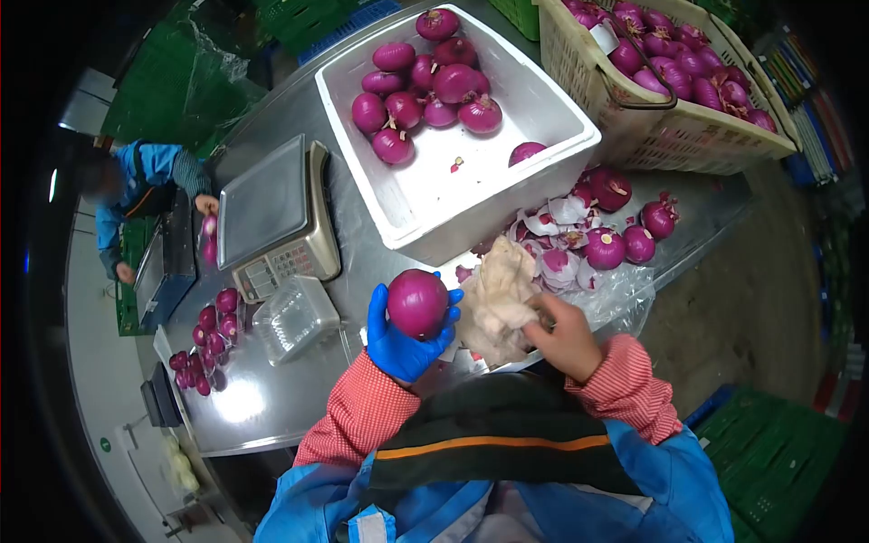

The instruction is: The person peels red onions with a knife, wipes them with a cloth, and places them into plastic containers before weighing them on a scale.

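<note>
My left hand, in a blue glove, is closed around a large, smooth red onion. Bare and pinching, my right hand has hold of a crumpled beige cloth that lies on the metal table. Just beyond the cloth is a heap of onion skins with several red onions beside it. Behind my left hand stands a white foam box with several peeled red onions inside, most of them at its far end.
A scale and a clear plastic tray are on the left. Packed onions lie near the table's left end. A cream crate full of onions stands at the back right. A co-worker is at far left. Green crates are at lower right.
</note>
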Available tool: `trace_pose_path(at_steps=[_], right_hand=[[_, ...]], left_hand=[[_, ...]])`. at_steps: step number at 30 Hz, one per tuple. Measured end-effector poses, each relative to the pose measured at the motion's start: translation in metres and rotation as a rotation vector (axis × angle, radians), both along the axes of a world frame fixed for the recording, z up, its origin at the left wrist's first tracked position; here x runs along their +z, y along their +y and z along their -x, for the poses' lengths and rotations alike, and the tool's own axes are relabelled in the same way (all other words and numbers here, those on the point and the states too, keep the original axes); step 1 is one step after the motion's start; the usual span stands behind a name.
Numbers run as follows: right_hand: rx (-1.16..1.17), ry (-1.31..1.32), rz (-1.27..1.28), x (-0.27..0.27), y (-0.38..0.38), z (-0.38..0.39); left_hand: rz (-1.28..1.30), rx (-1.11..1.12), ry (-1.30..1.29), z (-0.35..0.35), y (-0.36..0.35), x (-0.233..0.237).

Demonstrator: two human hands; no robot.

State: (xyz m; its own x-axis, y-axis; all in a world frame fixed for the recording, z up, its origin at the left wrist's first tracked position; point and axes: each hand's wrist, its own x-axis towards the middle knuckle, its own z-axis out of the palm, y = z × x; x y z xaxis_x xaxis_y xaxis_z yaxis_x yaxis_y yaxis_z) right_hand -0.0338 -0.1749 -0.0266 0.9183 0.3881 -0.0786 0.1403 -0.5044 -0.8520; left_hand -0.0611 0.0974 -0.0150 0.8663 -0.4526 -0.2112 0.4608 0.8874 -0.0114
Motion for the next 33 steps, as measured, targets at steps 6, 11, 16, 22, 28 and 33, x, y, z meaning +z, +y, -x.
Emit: trace_pose_path(at_steps=[6, 11, 16, 22, 28, 33], right_hand=[[0.055, -0.59, -0.023, 0.059, 0.05, -0.007], [-0.12, 0.0, -0.204, 0.037, 0.059, -0.049], [-0.171, 0.207, -0.663, -0.017, 0.061, -0.049], [0.158, -0.481, -0.048, 0.047, 0.054, -0.012], [0.041, -0.199, -0.045, 0.003, 0.055, -0.02], [0.236, -0.196, 0.08, -0.016, 0.039, -0.012]], left_hand=[[-1.366, 0.036, -0.468, -0.006, -0.06, 0.006], [-0.082, -0.101, 0.199, 0.002, -0.047, 0.006], [0.044, -0.178, 0.21, -0.002, -0.04, -0.013], [-0.684, 0.024, -0.069, 0.0, -0.047, -0.002], [-1.201, -0.025, 0.044, 0.038, 0.019, -0.037], [-2.387, -0.334, -0.222, 0.067, 0.083, -0.043]])
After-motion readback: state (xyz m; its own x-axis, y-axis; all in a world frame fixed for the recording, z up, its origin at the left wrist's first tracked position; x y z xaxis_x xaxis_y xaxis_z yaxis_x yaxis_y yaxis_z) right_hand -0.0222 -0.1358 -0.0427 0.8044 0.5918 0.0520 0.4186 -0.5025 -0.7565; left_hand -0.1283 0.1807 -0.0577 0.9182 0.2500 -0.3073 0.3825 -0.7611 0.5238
